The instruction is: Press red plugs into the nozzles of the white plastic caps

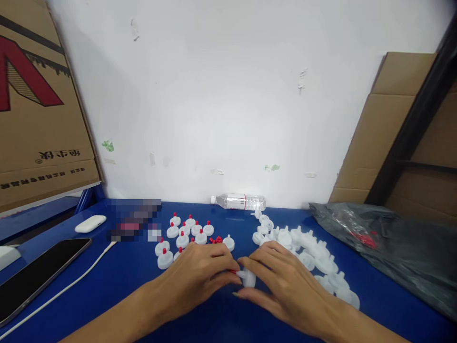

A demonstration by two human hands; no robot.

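My right hand (276,276) grips a white plastic nozzle cap (249,278) whose narrow spout points left. Between the thumb and fingers of my left hand (203,267) is a small red tip cap (233,271), right at the end of that spout. Whether the red piece is seated on the spout I cannot tell. Just beyond my left hand lie several loose red tip caps (216,240) and one white nozzle cap (228,243) with a bare spout. White caps with red tips (182,239) stand upright to the left. Past my right hand spreads a pile of bare white nozzle caps (307,245).
A clear plastic bottle (241,201) lies along the wall. At left are a phone (43,276), a white earbud case (90,224) and a white cable (67,288). A dark plastic bag (385,252) covers the right side. Cardboard (39,95) stands at the left.
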